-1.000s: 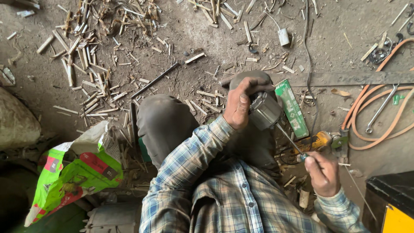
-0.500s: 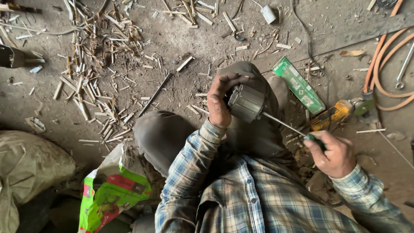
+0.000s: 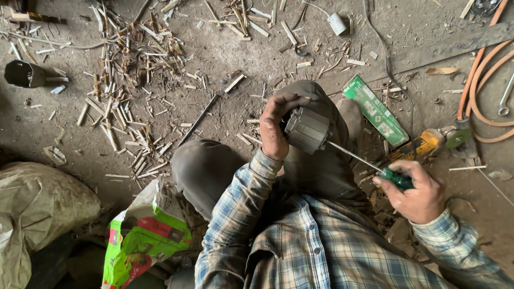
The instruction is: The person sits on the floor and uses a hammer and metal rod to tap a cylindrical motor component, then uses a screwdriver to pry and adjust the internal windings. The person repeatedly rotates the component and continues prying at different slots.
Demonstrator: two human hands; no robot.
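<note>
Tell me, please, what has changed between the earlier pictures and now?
The right hand drew its green-handled screwdriver out to the side, its shaft tip now at the grey metal cylinder. The left hand keeps gripping that cylinder over the knee. The flat green box stays on the floor.

The cylindrical part [image 3: 307, 130] sits over the knee, with the screwdriver [image 3: 375, 166] running rightward from it. The flat box [image 3: 376, 109] lies right of it on the floor [image 3: 225, 53]; the printed bag [image 3: 143, 235] lies lower left.
</note>
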